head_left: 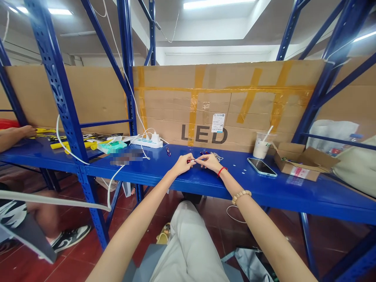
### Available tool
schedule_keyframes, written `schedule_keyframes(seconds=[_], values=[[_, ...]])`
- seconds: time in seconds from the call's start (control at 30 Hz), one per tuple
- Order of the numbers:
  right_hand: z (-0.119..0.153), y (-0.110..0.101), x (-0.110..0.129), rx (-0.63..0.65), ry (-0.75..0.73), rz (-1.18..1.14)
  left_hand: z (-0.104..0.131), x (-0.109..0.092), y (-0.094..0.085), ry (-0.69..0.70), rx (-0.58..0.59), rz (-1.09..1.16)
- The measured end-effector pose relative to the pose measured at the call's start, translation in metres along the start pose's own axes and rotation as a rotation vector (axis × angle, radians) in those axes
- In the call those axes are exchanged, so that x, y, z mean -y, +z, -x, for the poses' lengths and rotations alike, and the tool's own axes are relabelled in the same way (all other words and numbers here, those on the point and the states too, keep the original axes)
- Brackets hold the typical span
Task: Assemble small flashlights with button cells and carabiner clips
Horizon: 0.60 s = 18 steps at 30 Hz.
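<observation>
Above the front part of the blue shelf top (164, 174), my left hand (182, 165) pinches a small, shiny dark red cylinder (191, 160). My right hand (208, 161) meets it from the right, fingertips closed at the cylinder's end. Just behind the right hand lie small purple pieces (205, 152) and a heap of silvery metal bits (218, 156), both partly hidden by it. A single shiny purple piece (168, 151) rests farther back, left of my hands. To the right are several tiny whitish discs (243, 171).
Rightward stand a phone (262, 167), a cup with a straw (261, 147) and an open cardboard box (299, 166). A white power strip (149, 142) with cables lies left. A blue upright (63, 90) separates me from another person's hand (27, 131). Cardboard (176, 105) closes the back.
</observation>
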State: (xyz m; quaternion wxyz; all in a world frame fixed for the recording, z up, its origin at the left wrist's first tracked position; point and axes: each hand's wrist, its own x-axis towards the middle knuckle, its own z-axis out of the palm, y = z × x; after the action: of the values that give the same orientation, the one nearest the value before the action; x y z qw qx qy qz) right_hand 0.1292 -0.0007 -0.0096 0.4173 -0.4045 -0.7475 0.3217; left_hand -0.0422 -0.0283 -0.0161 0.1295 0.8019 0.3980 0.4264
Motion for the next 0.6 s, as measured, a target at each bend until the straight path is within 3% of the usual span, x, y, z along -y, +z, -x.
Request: schedule_keyframes(seconds=[0.33, 0.6], values=[[-0.0006, 0.0022, 0.0046, 0.062, 0.052, -0.015, -0.0004, -0.0015, 0.002, 0.037, -0.024, -0.172], [0.0013, 0.0062, 0.0063, 0.069, 0.075, -0.051, 0.0001, -0.0011, 0.005, 0.042, -0.026, -0.173]])
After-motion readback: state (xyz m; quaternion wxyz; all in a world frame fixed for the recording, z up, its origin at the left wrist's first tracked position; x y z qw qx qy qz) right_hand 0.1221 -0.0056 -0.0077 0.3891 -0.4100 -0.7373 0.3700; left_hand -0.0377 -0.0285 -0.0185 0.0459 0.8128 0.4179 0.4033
